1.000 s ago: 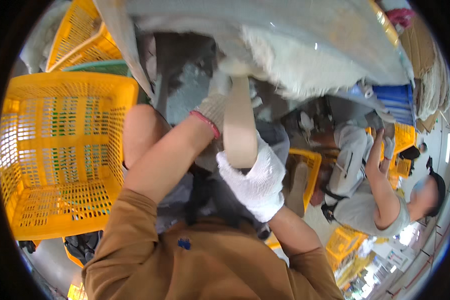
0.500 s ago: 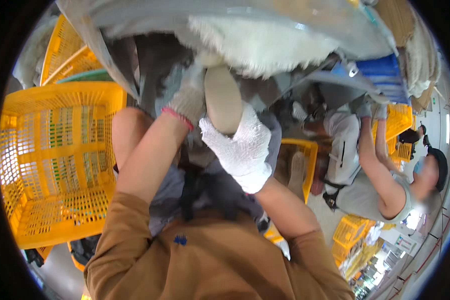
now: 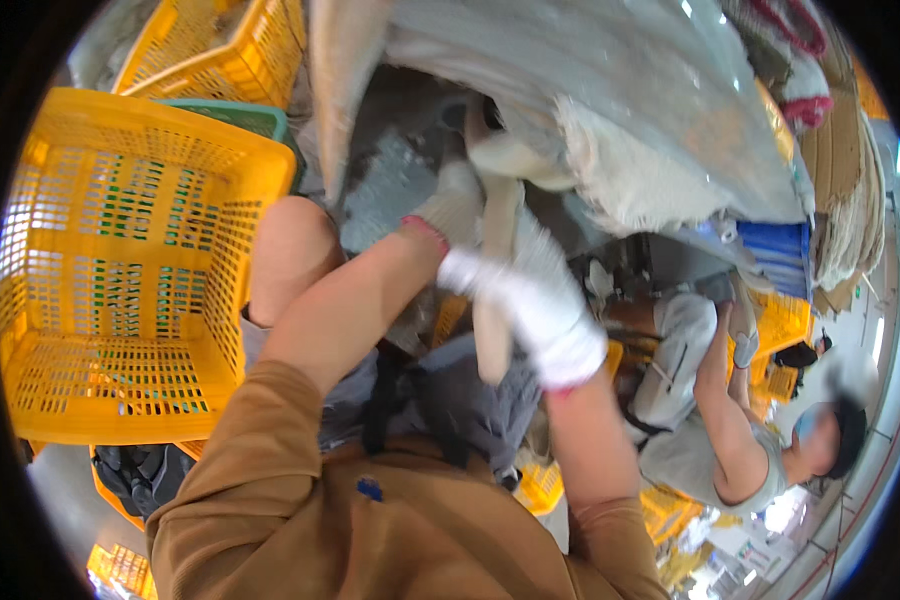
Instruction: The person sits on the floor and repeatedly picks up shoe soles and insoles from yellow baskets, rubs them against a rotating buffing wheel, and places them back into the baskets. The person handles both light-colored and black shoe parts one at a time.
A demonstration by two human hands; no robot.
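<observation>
A long beige piece, which looks like a shoe sole seen edge-on, stands lengthwise in front of me. My right hand, in a white knit glove, is closed around its middle, blurred by motion. My left hand, in a greyish knit glove with a pink cuff, is beside the far end of the sole; its fingers are partly hidden and blurred, so their grip does not show. Just beyond the sole's far end is a pale rounded part under a grey sheet cover with frayed white cloth.
At my left stands a large yellow plastic crate, with a green crate and another yellow crate behind. A co-worker sits at the right. Stacked cardboard and a blue ribbed container are at the far right.
The sole has turned from its broad face to its edge and shifted right and nearer me. Both hands have moved right in the picture. The camera view has tilted and shifted too.
</observation>
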